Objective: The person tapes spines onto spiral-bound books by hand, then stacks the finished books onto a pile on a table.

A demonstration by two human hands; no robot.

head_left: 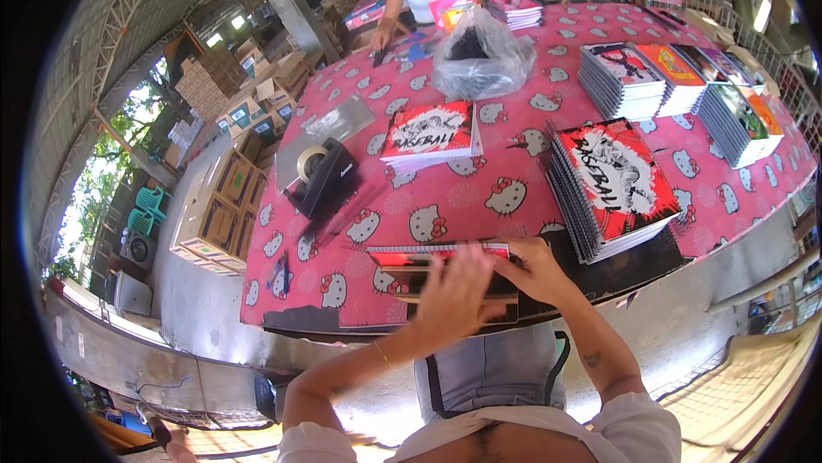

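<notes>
Stretching the motion-blurred fingers (pixel 469 268) of the left hand (pixel 449 296) nearly straight and slightly parted across the red-and-black notebook with a white coil binding (pixel 394 257), apparently gripping nothing; curling the right hand (pixel 533 268) nearly closed round the notebook's right end. Working at the near edge of the big table under a pink cat-face covering (pixel 467 219). Apparently counting as done the tall, squared stack of red-and-black, spiral-bound paper notebooks (pixel 610 180) at right and, farther off, the low, slightly fanned pile of matching notebooks (pixel 432 133). Seemingly leaving undone the notebook in hand, lying apart from both; giving no clue to any total. Obscuring the dark contents of the crumpled, clear plastic bag (pixel 501 69) beyond recognition. Hiding much of the held notebook's cover behind both hands, and leaving uncertain any link between it and the thin, tan board edges (pixel 404 269) below. Blurring, too, the left fingertips' exact contact; not telling pressing from sweeping past
</notes>
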